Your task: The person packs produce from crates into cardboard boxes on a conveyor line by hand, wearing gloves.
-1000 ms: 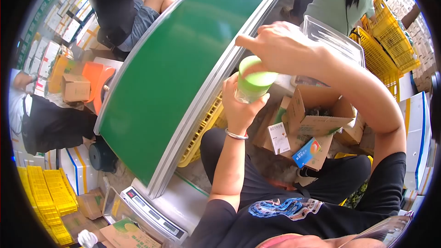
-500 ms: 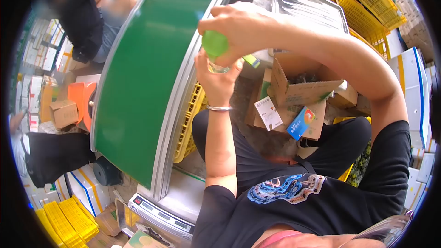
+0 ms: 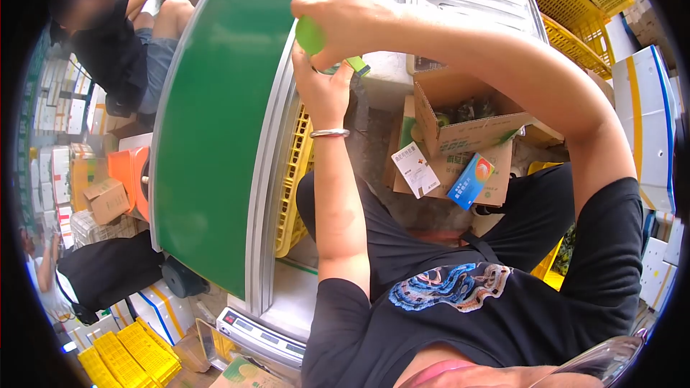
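Green conveyor (image 3: 215, 115) beside, cup (image 3: 310, 34) between both hands

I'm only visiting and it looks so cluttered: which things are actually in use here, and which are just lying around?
In use:
green-lidded cup
left hand under it
right hand on its lid

Lying about:
open cardboard box
blue packet
white packet
green conveyor belt
yellow crates

left hand (image 3: 323, 90) under green-lidded cup (image 3: 313, 37), right hand (image 3: 345, 18) gripping lid, green conveyor (image 3: 215, 122) beside
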Demonstrator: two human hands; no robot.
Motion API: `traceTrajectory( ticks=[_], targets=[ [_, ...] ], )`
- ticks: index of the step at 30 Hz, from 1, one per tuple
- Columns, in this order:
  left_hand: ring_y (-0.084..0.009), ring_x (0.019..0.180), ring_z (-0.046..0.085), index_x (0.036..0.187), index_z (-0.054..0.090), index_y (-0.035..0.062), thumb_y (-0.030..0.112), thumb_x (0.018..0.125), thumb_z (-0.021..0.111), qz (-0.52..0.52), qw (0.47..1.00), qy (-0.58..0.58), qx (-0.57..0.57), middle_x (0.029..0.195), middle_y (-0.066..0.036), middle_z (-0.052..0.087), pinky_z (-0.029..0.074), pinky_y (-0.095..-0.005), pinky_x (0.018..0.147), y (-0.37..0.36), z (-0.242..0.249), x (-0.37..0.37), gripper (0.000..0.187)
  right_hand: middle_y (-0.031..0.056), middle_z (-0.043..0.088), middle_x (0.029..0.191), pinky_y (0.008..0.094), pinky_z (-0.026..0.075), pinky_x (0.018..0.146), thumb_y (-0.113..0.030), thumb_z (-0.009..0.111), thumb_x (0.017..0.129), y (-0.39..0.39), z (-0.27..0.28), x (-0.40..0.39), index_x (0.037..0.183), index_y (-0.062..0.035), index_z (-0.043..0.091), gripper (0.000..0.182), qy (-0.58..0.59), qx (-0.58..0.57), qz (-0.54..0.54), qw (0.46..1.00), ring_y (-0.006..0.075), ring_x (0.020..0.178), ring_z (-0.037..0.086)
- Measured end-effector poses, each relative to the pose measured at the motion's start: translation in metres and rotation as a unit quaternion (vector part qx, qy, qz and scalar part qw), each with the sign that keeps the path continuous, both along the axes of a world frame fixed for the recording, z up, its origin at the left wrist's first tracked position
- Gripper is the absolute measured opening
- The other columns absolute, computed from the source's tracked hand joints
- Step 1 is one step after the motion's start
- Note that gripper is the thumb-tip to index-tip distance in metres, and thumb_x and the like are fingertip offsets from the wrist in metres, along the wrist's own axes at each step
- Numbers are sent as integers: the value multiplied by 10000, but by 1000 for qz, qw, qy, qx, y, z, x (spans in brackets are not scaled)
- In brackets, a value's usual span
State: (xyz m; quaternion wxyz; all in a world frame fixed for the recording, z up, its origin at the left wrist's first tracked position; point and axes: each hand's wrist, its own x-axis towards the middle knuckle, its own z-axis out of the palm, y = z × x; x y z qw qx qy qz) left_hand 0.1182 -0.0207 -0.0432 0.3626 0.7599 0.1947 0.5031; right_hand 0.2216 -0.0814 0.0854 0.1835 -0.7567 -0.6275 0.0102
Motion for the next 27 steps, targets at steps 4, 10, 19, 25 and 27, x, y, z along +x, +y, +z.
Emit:
traceTrajectory(
  ticks=[4,10,19,25,27],
  targets=[
    [-270,1092,532,1357,321,18,38,697,756,51,988,63,-134,1237,-157,527,430,-403,920,-7,21,-16,790,192,530,994,427,538,609,-350,728,594,15,-36,16,1168,-100,529,656,-35,-27,-42,998,357,744,646],
    [-189,952,567,1254,436,34,-63,739,647,89,956,-66,-273,1052,-107,571,463,-312,826,2,22,-51,565,234,531,1083,439,538,707,-210,810,589,55,-106,28,1227,-56,476,737,-43,-139,-34,989,345,986,604],
    [-201,904,589,1101,532,-36,-115,776,530,88,938,-130,-310,1019,-129,579,473,-292,846,4,31,-63,334,207,519,1194,539,404,888,-143,761,697,113,-246,62,1270,-110,452,652,-119,-307,-20,944,309,1076,578],
    [-179,867,579,998,540,-46,-147,713,476,119,938,-102,-308,964,-111,597,473,-267,754,12,26,-69,309,201,482,1286,611,342,949,-202,564,872,154,-299,53,1362,-174,401,517,-101,-357,-99,923,346,1160,526],
    [-176,866,580,1003,541,-44,-144,714,480,121,935,-103,-316,957,-109,596,474,-264,754,13,26,-68,312,195,467,1315,629,322,965,-220,499,911,161,-309,50,1389,-193,379,493,-102,-383,-110,911,353,1203,493]
  ],
)
